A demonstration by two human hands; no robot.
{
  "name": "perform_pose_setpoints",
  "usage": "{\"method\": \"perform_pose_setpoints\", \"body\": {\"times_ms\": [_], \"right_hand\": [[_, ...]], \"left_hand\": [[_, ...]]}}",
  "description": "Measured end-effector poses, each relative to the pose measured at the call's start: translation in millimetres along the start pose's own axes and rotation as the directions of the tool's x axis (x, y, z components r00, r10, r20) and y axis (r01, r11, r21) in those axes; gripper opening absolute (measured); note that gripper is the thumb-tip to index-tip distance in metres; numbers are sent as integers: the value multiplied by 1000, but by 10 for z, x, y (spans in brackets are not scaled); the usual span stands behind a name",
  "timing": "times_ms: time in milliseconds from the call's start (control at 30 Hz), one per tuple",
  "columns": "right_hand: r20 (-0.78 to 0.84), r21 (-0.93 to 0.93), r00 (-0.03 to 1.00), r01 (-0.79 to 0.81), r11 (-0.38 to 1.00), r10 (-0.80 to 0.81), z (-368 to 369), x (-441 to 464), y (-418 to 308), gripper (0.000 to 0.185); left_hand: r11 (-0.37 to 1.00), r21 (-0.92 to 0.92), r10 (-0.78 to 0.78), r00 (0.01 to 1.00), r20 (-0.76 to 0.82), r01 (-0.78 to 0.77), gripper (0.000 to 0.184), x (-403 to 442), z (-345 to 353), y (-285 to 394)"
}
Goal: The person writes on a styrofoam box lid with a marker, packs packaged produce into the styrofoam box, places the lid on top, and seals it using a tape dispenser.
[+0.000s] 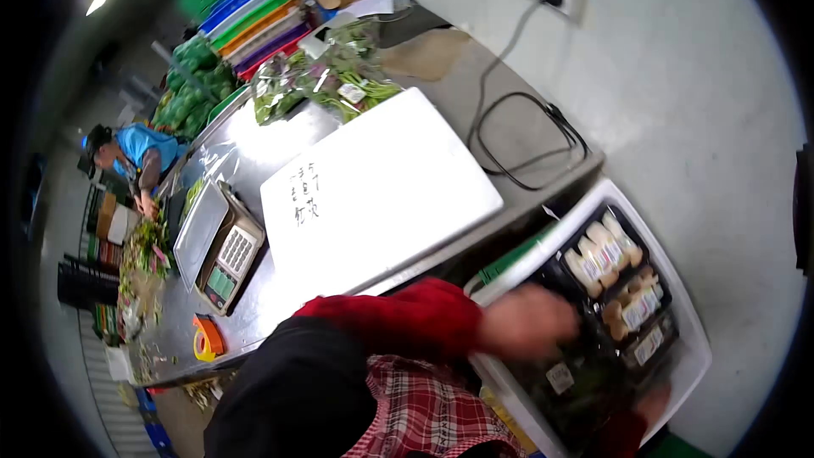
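My left hand (530, 320), blurred by motion, reaches from a red checked sleeve over the near side of a white foam box (694, 335). Its fingers are too smeared to read. At the box's right wall is my right hand (653, 404), mostly hidden, with its red cuff at the bottom edge of the view. Inside the box lie a black tray of pale mushrooms (600, 256), a second mushroom tray (634, 304) and a dark labelled pack (651, 346). Another dark pack with a square label (560, 378) lies below my left hand.
A white foam lid (373, 187) with handwriting lies on the metal table, beside a scale (227, 250) and an orange tape dispenser (207, 337). Bagged greens (339, 76), stacked coloured crates (250, 21) and a black cable (509, 136) are farther back. A co-worker (140, 153) handles greens at left.
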State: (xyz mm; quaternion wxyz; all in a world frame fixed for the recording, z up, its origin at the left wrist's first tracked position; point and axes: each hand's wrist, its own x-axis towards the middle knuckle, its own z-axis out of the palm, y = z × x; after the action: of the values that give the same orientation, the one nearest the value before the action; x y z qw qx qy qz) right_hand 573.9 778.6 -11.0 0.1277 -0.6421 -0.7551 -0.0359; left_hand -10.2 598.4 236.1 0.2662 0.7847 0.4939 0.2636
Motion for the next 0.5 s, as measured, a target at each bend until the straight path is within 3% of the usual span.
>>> {"method": "perform_pose_setpoints", "body": {"times_ms": [33, 67, 100, 133, 167, 200, 267, 333, 400, 433, 500], "right_hand": [[-137, 194, 971, -168, 966, 196, -711, -115, -902, 51], [-267, 422, 885, -248, 872, 381, -1505, -216, -1922, 48], [-356, 461, 896, -77, 884, 264, -1658, -380, -2323, 43], [-438, 479, 888, 99, 872, 140, -1809, -540, -2726, 39], [-305, 328, 950, 177, 928, -73, -1895, -657, -3173, 41], [-128, 190, 959, 275, 943, -254, -1957, -712, -3745, 43], [-91, 567, 856, 465, 680, -509, -1851, -651, -4870, 43], [-7, 637, 840, 422, 645, -542, -1684, -660, -5604, 39], [14, 521, 854, 437, 733, -520, -1468, -696, -5987, 38], [23, 505, 863, 426, 751, -505, -1392, -669, -6092, 38], [30, 403, 866, 447, 799, -499, -1304, -667, -6154, 38]], "left_hand": [[984, 77, -123, 922, -368, 162, 46, -435, -231, -305], [944, 25, -227, 698, -679, 330, 45, -870, -463, -612], [827, -176, -438, 416, -797, 534, 45, -1244, -693, -923], [729, -381, -583, 224, -781, 569, 42, -1690, -946, -1394], [665, -421, -594, 95, -799, 617, 45, -2097, -1145, -1855], [597, -357, -541, 32, -840, 718, 51, -2330, -1414, -2112], [558, -321, -477, -20, -878, 765, 58, -2625, -1832, -2705], [454, -333, -423, -129, -897, 826, 61, -2910, -2195, -3500], [237, -531, -706, -232, -669, 813, 68, -3026, -2629, -3817], [176, -347, -765, -94, -637, 921, 66, -3337, -2728, -4464], [165, -217, -820, 12, -573, 962, 63, -3428, -2881, -4717]]}}
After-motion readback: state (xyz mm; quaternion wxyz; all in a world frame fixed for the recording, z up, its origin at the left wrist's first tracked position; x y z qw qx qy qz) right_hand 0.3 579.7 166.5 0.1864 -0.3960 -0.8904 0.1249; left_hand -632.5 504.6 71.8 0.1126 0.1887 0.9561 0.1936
